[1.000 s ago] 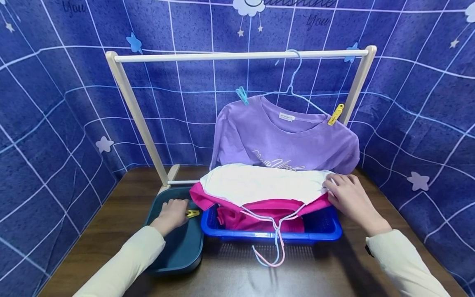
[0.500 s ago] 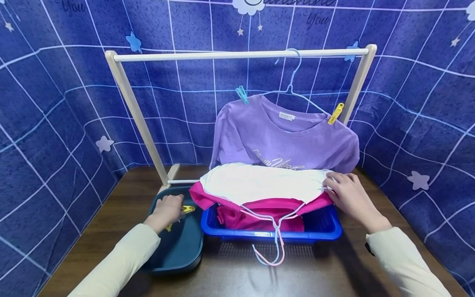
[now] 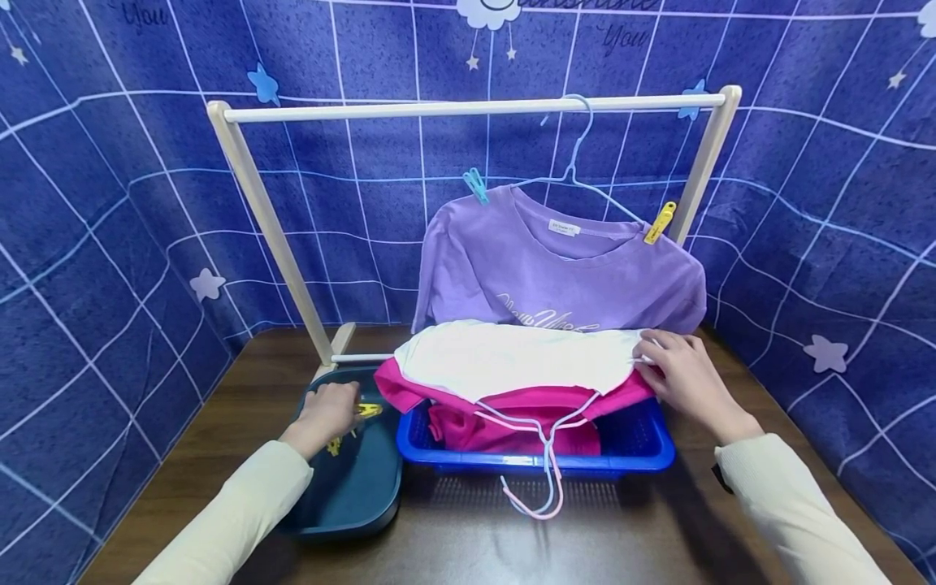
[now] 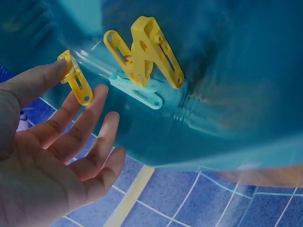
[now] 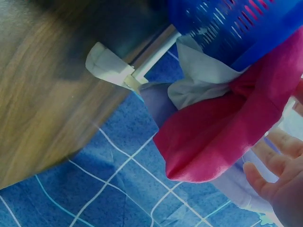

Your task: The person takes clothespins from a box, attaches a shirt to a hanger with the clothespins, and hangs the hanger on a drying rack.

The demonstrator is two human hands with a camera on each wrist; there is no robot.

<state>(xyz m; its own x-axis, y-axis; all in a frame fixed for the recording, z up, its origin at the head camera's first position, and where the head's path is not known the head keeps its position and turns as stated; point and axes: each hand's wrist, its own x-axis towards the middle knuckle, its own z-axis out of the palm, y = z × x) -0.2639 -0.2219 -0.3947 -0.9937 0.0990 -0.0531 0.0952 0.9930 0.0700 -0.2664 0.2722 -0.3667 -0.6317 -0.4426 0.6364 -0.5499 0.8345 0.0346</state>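
Observation:
My left hand is inside the dark teal bin. Between its thumb and forefinger it pinches a yellow clothespin. More yellow clothespins and a light blue clothespin lie in the bin beyond the fingers. A white and pink shirt lies across the blue basket, with blue and pink hangers in its neck, hooks toward me. At the shirt's right shoulder, my right hand holds the white cloth between fingers and thumb.
Behind the basket a purple shirt hangs from a white rail on a blue hanger. Its shoulders carry a blue clothespin and a yellow clothespin. The rack's left post rises behind the bin.
My left hand has shifted a little left within the bin, with the yellow clothespin still at its fingers. My right hand stays on the shirt's shoulder, almost unmoved.

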